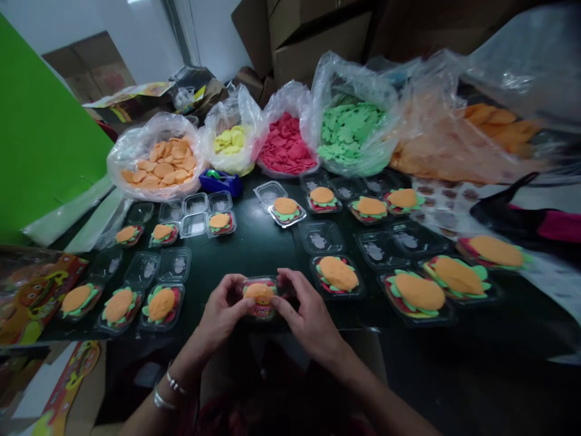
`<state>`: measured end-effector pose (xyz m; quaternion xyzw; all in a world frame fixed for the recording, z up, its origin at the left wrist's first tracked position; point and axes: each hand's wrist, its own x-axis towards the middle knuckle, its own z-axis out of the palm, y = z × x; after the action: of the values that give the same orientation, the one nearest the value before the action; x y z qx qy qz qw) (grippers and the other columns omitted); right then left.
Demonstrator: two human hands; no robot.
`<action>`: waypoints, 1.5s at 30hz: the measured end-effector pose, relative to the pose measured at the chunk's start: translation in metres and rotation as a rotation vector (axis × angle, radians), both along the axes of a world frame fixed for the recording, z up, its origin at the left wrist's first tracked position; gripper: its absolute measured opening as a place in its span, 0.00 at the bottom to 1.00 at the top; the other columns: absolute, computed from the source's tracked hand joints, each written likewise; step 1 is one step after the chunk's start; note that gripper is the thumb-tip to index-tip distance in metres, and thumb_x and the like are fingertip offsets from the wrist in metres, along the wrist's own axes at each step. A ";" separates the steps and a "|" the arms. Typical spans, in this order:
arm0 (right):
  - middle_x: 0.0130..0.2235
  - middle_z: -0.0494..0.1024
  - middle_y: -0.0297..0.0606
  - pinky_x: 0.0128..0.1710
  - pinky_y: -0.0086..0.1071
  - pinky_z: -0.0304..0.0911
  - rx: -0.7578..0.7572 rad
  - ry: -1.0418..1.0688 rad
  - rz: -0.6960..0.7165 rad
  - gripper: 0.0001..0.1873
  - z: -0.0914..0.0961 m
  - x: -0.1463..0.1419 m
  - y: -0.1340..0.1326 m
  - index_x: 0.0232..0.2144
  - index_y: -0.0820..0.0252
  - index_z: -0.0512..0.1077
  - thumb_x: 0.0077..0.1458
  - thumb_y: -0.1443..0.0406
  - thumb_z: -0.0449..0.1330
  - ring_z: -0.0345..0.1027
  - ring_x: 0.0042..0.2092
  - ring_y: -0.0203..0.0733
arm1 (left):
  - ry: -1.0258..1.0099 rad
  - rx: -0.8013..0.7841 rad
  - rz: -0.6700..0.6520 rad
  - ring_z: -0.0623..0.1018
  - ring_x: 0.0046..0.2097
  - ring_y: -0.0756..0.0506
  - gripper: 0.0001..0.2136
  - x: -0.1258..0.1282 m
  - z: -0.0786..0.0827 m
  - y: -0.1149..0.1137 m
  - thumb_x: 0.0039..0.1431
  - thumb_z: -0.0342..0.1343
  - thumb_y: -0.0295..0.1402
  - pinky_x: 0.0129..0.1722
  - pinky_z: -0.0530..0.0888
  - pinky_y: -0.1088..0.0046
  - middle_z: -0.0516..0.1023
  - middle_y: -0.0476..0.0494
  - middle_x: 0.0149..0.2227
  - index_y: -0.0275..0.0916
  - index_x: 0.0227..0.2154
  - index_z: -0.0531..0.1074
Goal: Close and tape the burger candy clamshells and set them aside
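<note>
My left hand (223, 306) and my right hand (310, 313) grip a transparent plastic box (259, 286) from both sides at the table's front edge. Inside it is a toy-like burger with an orange bun top; a printed label (263, 303) shows on the lid, which looks closed. Both thumbs press on the front of the lid, with the fingers curled around the sides. To the right of my right hand lies an opened box with a burger (337, 274). On the left, another burger (161, 304) sits in its box with the lid folded back.
Several more opened burger boxes stand on the dark table (236, 251). Behind them are bags of orange pieces (166, 163), yellow pieces (230, 140), red pieces (287, 142) and green pieces (351, 130). A blue tape dispenser (221, 181) and label sheets (442, 203) lie there too.
</note>
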<state>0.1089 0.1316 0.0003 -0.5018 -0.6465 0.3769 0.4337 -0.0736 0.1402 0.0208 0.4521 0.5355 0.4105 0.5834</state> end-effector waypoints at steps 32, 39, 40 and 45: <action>0.25 0.67 0.31 0.26 0.25 0.58 -0.382 0.382 -0.070 0.12 0.023 -0.008 -0.022 0.25 0.60 0.69 0.51 0.57 0.62 0.59 0.27 0.34 | -0.322 -0.278 0.038 0.69 0.24 0.53 0.12 0.001 0.011 -0.011 0.40 0.68 0.37 0.27 0.66 0.78 0.73 0.50 0.22 0.34 0.22 0.72; 0.28 0.69 0.31 0.30 0.27 0.58 -0.242 0.441 -0.046 0.13 0.022 -0.008 0.035 0.29 0.60 0.69 0.49 0.56 0.62 0.60 0.30 0.34 | -0.356 -0.069 0.204 0.68 0.24 0.54 0.13 0.009 0.026 0.036 0.35 0.68 0.34 0.27 0.66 0.78 0.69 0.55 0.20 0.35 0.21 0.69; 0.27 0.68 0.30 0.29 0.27 0.58 -0.206 0.398 -0.053 0.13 0.023 -0.009 0.035 0.28 0.60 0.68 0.51 0.56 0.60 0.60 0.29 0.34 | -0.380 -0.051 0.225 0.68 0.24 0.54 0.14 0.009 0.030 0.042 0.34 0.69 0.34 0.27 0.66 0.77 0.69 0.55 0.20 0.35 0.21 0.69; 0.22 0.59 0.27 0.24 0.26 0.52 -0.138 0.262 -0.086 0.19 0.016 -0.011 0.013 0.23 0.58 0.62 0.57 0.51 0.53 0.51 0.25 0.33 | -0.419 -0.035 0.253 0.67 0.23 0.54 0.14 0.012 0.036 0.046 0.34 0.69 0.33 0.26 0.65 0.78 0.69 0.55 0.20 0.35 0.21 0.69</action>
<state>0.0974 0.1449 0.0160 -0.5040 -0.5351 0.4637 0.4947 -0.0614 0.1865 0.0568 0.2764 0.4620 0.5557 0.6335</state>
